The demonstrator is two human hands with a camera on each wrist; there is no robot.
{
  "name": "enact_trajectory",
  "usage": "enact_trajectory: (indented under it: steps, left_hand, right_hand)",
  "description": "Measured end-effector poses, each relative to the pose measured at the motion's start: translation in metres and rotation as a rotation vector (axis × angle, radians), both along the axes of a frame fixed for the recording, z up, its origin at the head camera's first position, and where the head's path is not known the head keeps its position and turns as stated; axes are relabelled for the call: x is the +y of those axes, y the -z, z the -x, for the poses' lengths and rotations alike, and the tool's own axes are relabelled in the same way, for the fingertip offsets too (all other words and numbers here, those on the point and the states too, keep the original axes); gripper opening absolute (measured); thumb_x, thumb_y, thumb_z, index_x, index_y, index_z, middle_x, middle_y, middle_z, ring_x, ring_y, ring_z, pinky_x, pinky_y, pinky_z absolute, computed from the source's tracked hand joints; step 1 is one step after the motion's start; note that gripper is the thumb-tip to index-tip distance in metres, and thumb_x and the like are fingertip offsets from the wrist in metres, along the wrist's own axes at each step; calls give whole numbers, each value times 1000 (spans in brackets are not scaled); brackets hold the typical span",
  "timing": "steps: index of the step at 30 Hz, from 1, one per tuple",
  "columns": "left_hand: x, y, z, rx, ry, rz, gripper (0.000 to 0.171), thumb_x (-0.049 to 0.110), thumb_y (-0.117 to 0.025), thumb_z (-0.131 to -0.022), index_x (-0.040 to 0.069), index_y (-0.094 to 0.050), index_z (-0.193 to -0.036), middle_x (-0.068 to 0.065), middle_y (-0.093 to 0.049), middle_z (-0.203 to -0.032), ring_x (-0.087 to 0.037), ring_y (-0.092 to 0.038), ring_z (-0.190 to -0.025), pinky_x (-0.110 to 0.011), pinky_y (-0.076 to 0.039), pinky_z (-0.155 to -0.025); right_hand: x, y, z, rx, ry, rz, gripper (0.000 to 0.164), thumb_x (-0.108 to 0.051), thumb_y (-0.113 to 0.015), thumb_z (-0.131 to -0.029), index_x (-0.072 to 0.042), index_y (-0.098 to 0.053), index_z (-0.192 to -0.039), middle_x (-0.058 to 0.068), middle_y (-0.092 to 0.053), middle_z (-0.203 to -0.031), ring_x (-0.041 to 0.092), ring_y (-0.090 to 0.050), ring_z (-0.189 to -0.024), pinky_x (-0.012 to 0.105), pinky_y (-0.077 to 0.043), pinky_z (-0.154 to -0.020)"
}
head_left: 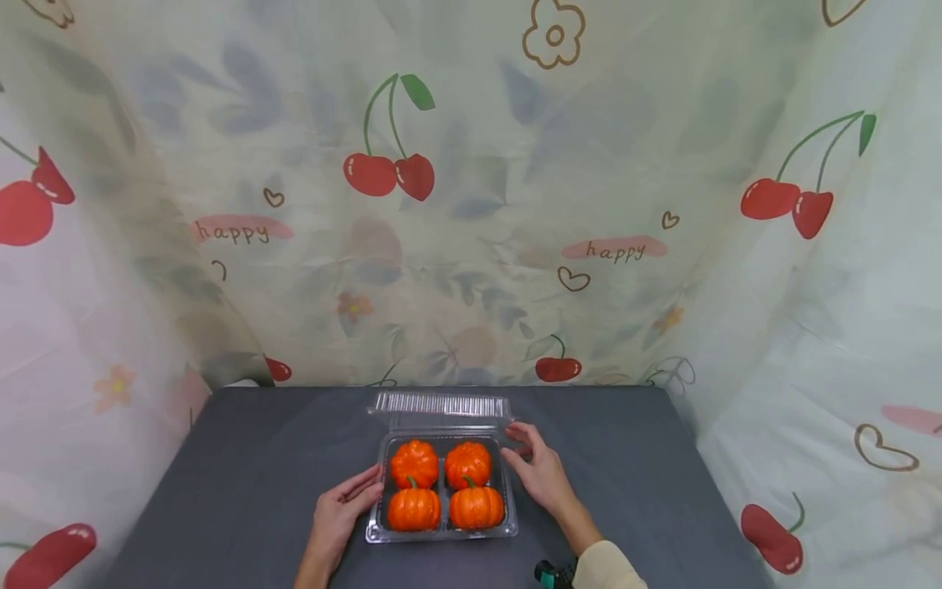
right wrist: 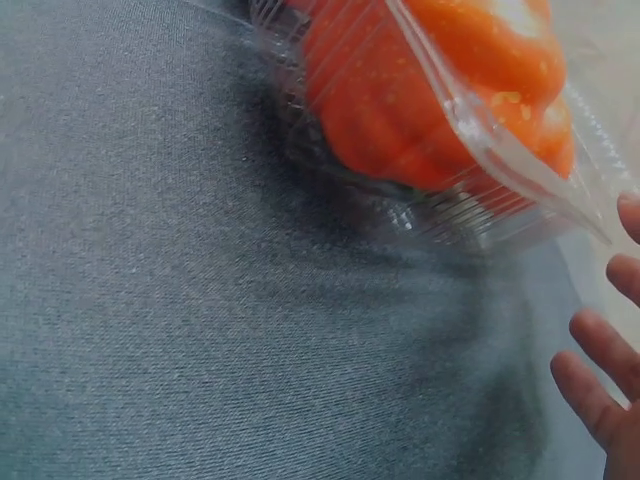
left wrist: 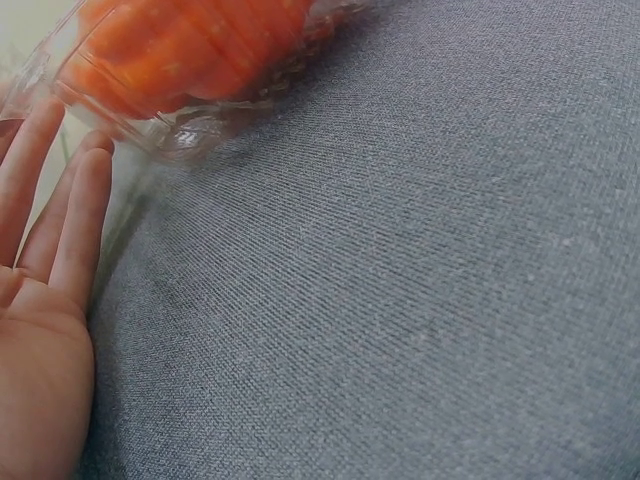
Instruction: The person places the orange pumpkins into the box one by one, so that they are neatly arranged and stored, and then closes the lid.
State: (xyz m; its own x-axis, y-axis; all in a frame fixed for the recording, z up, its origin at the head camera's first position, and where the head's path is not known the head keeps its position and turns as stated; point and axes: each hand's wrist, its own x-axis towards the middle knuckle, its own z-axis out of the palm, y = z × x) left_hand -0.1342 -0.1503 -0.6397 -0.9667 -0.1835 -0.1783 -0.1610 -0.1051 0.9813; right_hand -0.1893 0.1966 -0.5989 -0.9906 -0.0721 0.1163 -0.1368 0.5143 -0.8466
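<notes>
A clear plastic clamshell box (head_left: 441, 537) lies on the dark table with its ribbed lid (head_left: 441, 404) folded open toward the back. Several small orange pumpkins (head_left: 414, 465) sit in its compartments, the front ones showing green stems. My left hand (head_left: 340, 515) is at the box's left side, fingers extended, fingertips at its wall; the left wrist view shows those straight fingers (left wrist: 82, 215) by the plastic. Near the back right corner is my right hand (head_left: 540, 470), fingers loosely bent and spread. In the right wrist view its fingers (right wrist: 590, 385) stand apart from the box wall, holding nothing.
The dark grey cloth-covered table (head_left: 257, 466) extends on both sides of the box. A pale curtain (head_left: 456, 245) printed with cherries hangs behind and at the sides. A black and teal device (head_left: 553, 574) is at the right wrist, by a cream sleeve (head_left: 607, 566).
</notes>
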Motion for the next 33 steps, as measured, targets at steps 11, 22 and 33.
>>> enact_trajectory:
  steps: [11, 22, 33]
  left_hand:
    - [0, -3, 0, -19, -8, 24, 52, 16, -84, -84, -3, -67, -130, -1, -79, -111, 3, -72, -96, -16, -59, -83]
    - [-1, -5, 1, -42, 5, 64, 55, 24, -83, -85, 1, -67, -132, -3, -75, -123, 6, -70, -98, -11, -55, -83]
    - [-2, -6, 0, -9, 19, -144, 51, 32, -64, -101, -9, -64, -131, 16, -78, -103, -2, -73, -98, -22, -61, -83]
  right_hand:
    - [6, 7, -3, -11, -14, -58, 37, -32, -69, -99, -30, -57, -134, 2, -69, -132, 21, -70, -107, 42, -60, -93]
    - [7, 11, -10, -37, -8, -73, 36, -44, -63, -100, -30, -59, -134, -3, -67, -135, 17, -69, -111, 42, -57, -98]
    - [5, 14, -13, -17, 31, -44, 28, -36, -62, -103, -31, -65, -130, -6, -70, -130, 12, -70, -104, 27, -57, -92]
